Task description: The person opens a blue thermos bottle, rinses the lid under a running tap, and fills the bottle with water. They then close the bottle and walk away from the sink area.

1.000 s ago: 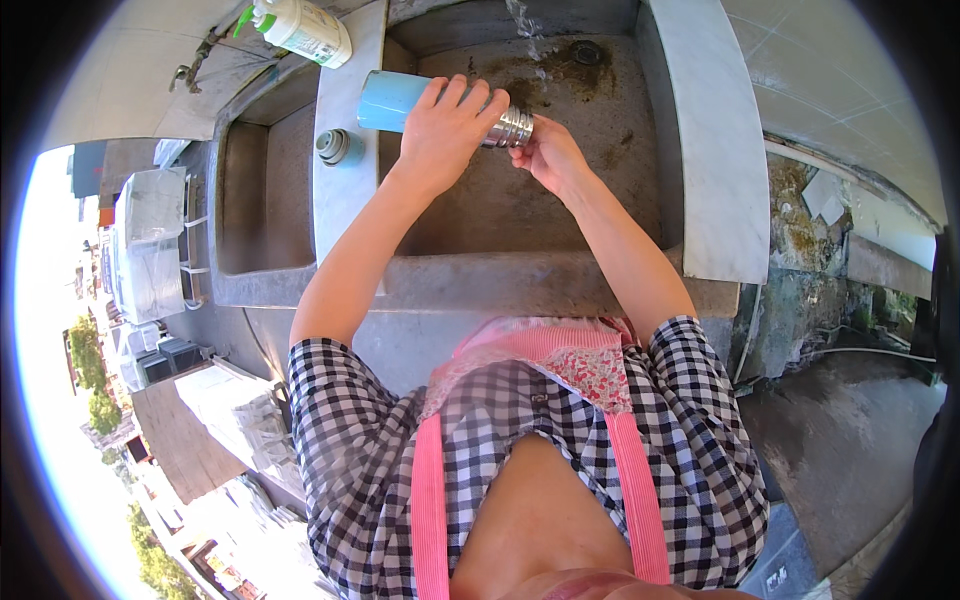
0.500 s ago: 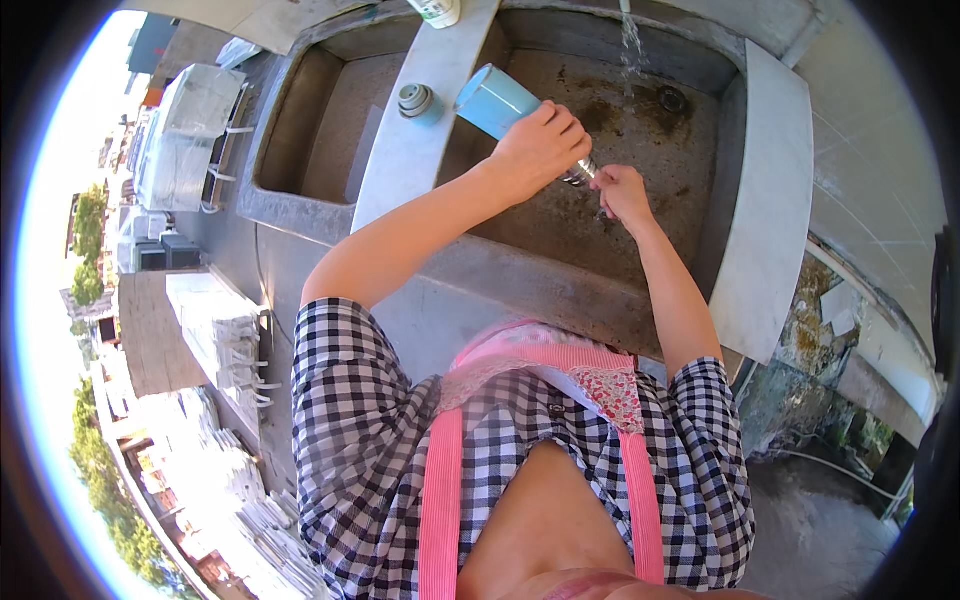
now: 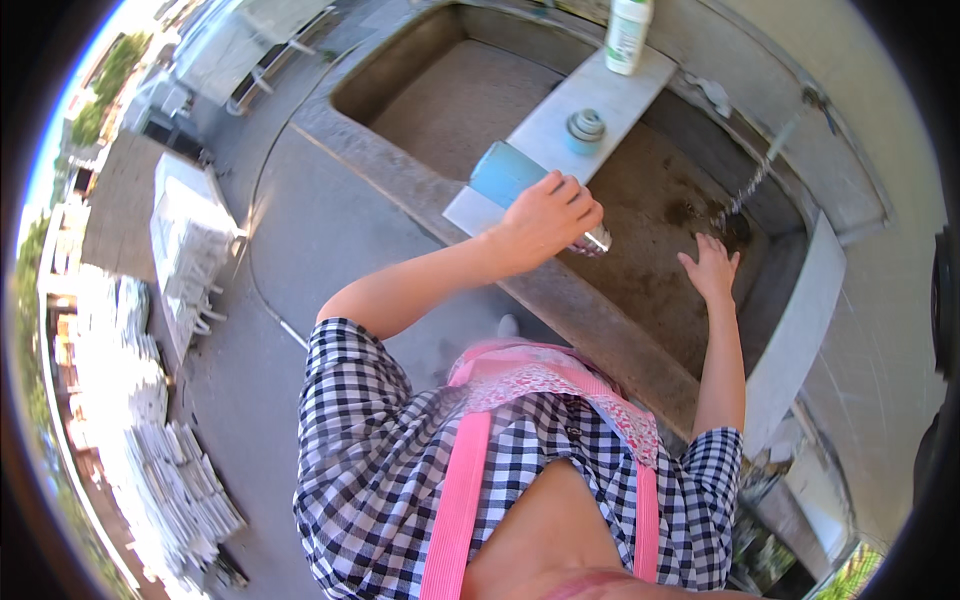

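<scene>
My left hand (image 3: 550, 218) is wrapped round a light blue thermos flask (image 3: 506, 174). The flask lies tilted on its side over the near end of a white board (image 3: 635, 95), its shiny metal mouth pointing right toward the sink. Whether it touches the board I cannot tell. My right hand (image 3: 712, 268) is empty, fingers spread, over the right-hand basin (image 3: 640, 225) and close to the running water (image 3: 742, 195). A blue-grey flask lid (image 3: 585, 131) stands on the board, beyond the flask.
A white bottle with a green label (image 3: 627, 40) stands at the board's far end. Water runs from a wall tap (image 3: 815, 97). Another basin (image 3: 450, 110) lies left of the board. A white slab (image 3: 800, 330) edges the right side. A hose (image 3: 258, 190) lies on the floor.
My right hand has let go of the flask's mouth end and opened toward the water. The left hand has carried the flask to the board's near end. The view has turned.
</scene>
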A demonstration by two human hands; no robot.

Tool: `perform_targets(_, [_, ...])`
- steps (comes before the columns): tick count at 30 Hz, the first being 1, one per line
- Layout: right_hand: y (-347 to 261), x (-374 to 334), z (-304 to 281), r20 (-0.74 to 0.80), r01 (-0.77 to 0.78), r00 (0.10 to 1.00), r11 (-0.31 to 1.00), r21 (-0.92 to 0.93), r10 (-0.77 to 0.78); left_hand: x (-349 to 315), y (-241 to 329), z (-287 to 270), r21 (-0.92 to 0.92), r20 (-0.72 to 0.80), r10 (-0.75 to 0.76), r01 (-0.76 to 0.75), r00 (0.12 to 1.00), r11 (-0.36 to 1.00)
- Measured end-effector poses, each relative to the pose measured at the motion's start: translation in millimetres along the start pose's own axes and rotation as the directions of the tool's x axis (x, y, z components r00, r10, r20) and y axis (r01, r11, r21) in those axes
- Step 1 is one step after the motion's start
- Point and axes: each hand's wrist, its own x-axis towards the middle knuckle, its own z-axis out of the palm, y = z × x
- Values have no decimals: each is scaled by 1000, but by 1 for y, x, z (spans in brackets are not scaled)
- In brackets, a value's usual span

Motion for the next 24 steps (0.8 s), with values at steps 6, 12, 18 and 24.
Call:
perform_targets(6, [-126,128,-16,-134,128,991,170,977,24,-93,-36,-14,3,-16,-292,292,956,956])
perform_targets(12, [-167,186,13,-346,335,938,280,900,-9,-203,-45,-26,66,115,-623,620,774,782])
perform_targets(18, [-169,200,39,-467,457,884,178,872,19,-286,-16,-36,165,157,-897,884,414,437])
perform_targets(24, [-169,196,33,-463,428,884,284,858,66,-404,60,-16,347,386,-894,934,-229,-89])
